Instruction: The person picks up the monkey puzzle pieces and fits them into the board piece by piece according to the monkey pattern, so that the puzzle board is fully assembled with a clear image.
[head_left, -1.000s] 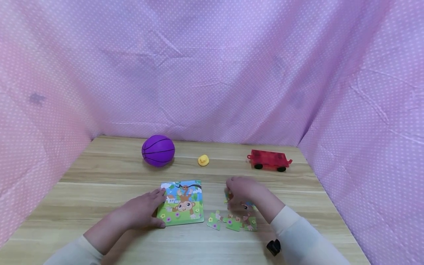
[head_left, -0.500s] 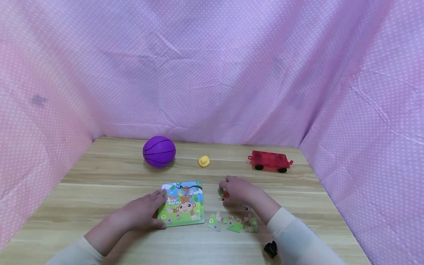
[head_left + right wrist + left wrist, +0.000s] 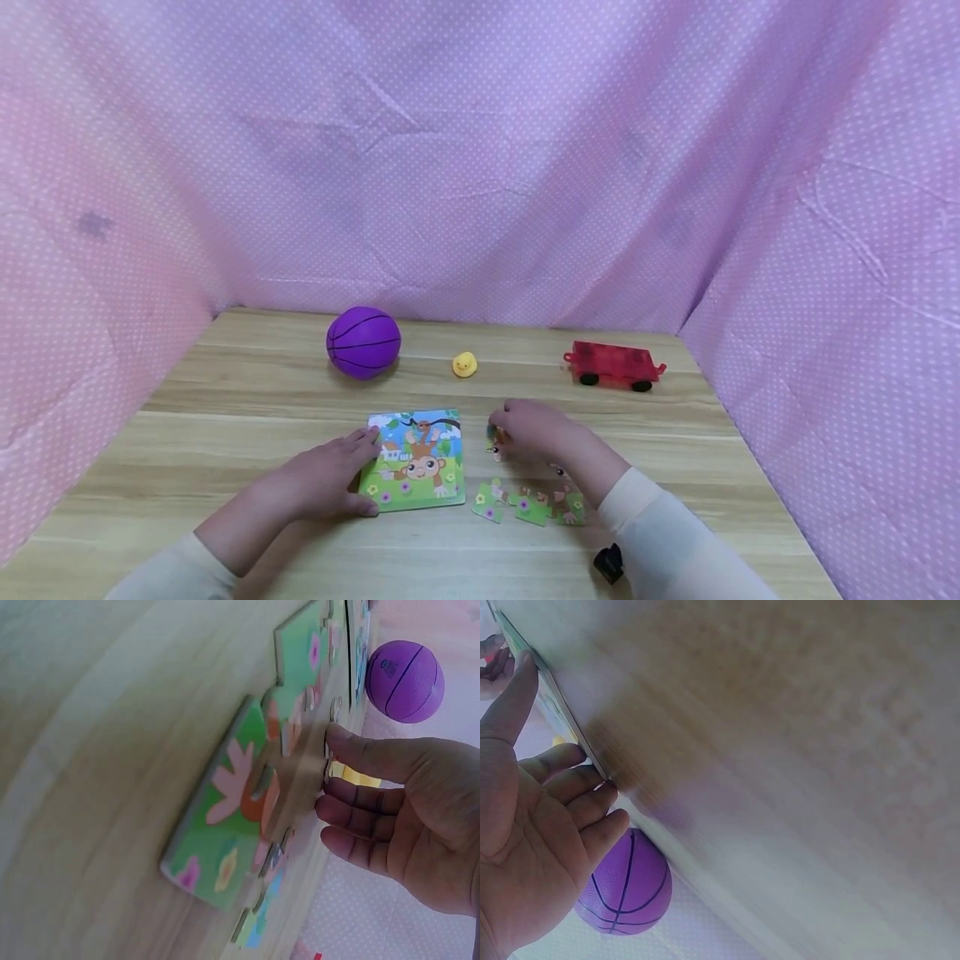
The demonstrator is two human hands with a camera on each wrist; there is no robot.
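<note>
On the wooden table lies a square puzzle board (image 3: 416, 460) with a cartoon monkey picture. My left hand (image 3: 322, 477) rests along its left side, fingers touching the edge and thumb by the near corner. To the right of the board, my right hand (image 3: 536, 429) pinches a puzzle piece (image 3: 495, 446) between thumb and index finger, low over the table; the hand covers much of it. Closer to me sit loose puzzle pieces (image 3: 531, 507) with green grass and flowers. More pieces (image 3: 274, 851), partly hidden under the right hand in the head view, show in the right wrist view.
A purple toy basketball (image 3: 363, 342), a small yellow duck (image 3: 464, 365) and a red toy wagon (image 3: 615, 364) stand along the back. Below the right wrist shows a black object (image 3: 609, 564). Pink dotted cloth (image 3: 480, 167) hangs around the table's back and sides.
My right hand has slid left toward the board, carrying the puzzle piece with it. The left hand stays at the board's left edge.
</note>
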